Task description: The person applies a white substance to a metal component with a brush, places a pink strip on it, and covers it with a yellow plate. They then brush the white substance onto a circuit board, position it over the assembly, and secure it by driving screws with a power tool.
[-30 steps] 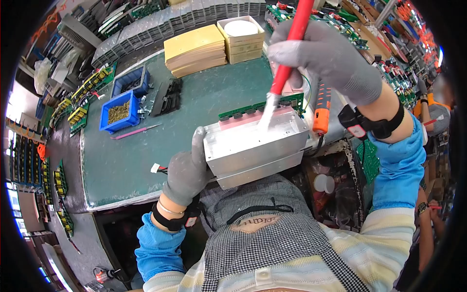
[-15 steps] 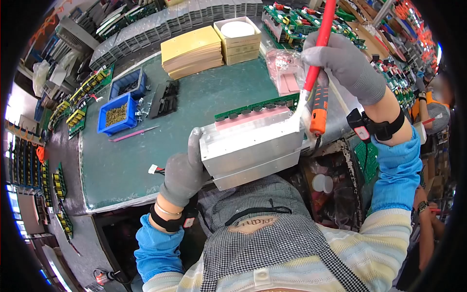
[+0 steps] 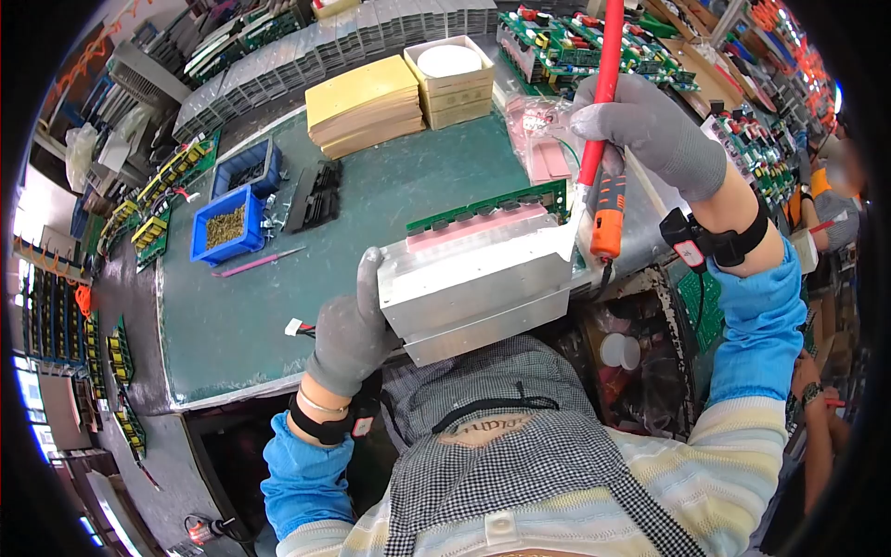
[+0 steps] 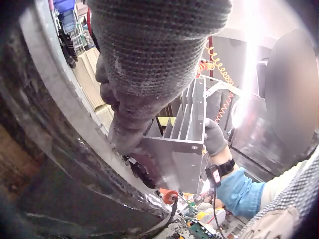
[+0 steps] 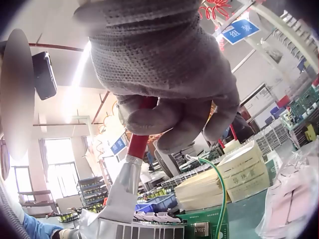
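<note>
A finned aluminium heat sink (image 3: 478, 320) is tilted at the bench's front edge, with a smeared white coating (image 3: 497, 260) on its top face. My gloved left hand (image 3: 351, 336) holds its left end, one digit upright along the corner; the fins (image 4: 185, 117) show in the left wrist view. My gloved right hand (image 3: 654, 130) grips a red-handled brush (image 3: 605, 88), fingers curled round the handle. In the right wrist view the whitened brush head (image 5: 122, 196) meets the heat sink's edge. Behind the heat sink lie a green circuit board (image 3: 492, 206) and a pink strip (image 3: 473, 230).
An orange-and-black screwdriver (image 3: 608, 218) lies close right of the heat sink. Blue bins (image 3: 251, 243), black parts (image 3: 316, 197) and a pink pen-like tool (image 3: 260, 262) are at left. Yellow sheets (image 3: 362, 104) and a box (image 3: 459, 100) stand behind. Circuit boards (image 3: 575, 51) crowd the back right.
My right hand has carried the brush rightward from the middle of the top face to its right end. The left hand keeps hold of the heat sink with little movement.
</note>
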A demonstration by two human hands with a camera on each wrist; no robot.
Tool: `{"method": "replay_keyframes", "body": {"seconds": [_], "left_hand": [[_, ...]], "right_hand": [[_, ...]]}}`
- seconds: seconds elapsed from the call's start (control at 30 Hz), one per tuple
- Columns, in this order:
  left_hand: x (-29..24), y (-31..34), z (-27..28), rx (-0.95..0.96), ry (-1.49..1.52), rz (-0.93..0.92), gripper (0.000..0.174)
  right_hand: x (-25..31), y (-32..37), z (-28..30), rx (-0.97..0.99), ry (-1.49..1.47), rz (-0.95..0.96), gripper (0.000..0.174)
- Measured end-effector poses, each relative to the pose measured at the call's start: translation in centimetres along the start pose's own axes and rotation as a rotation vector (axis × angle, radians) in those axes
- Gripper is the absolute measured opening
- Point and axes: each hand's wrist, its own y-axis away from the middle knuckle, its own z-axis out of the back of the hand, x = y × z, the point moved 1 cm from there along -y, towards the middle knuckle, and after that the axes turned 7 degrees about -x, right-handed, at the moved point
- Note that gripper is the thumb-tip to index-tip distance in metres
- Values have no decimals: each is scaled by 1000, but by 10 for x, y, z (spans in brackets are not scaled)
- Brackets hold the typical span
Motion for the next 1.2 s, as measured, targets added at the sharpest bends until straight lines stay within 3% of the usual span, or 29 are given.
{"method": "replay_keyframes", "body": {"seconds": [0.23,0.27,0.37,0.5,0.7,0.9,1.0,1.1,1.13,1.2], "left_hand": [[1,-2,-1,-68,-28,-66,108],[1,-3,-1,-82,-32,-83,108],[3,-1,-5,-106,-60,-118,109],[7,1,-8,-109,-72,-168,110],[10,1,-12,-109,-73,-231,114],[1,-5,-1,-8,-54,-177,120],[1,-12,4,41,-116,-125,113],[8,-16,8,155,152,196,108],[8,-19,11,191,177,201,104],[25,-17,9,259,390,218,107]], "right_hand": [[21,6,-21,-103,-315,98,28],[15,-1,-21,19,-279,102,28],[5,-6,-25,82,-184,127,27],[8,0,-14,30,-83,19,26],[0,1,-3,-45,-88,9,23],[12,2,12,-164,-328,275,20],[18,-16,30,-246,-356,445,18],[1,-55,45,-440,-290,444,19],[-4,-70,50,-515,-201,518,23],[-4,-85,66,-596,-209,231,30]]}}
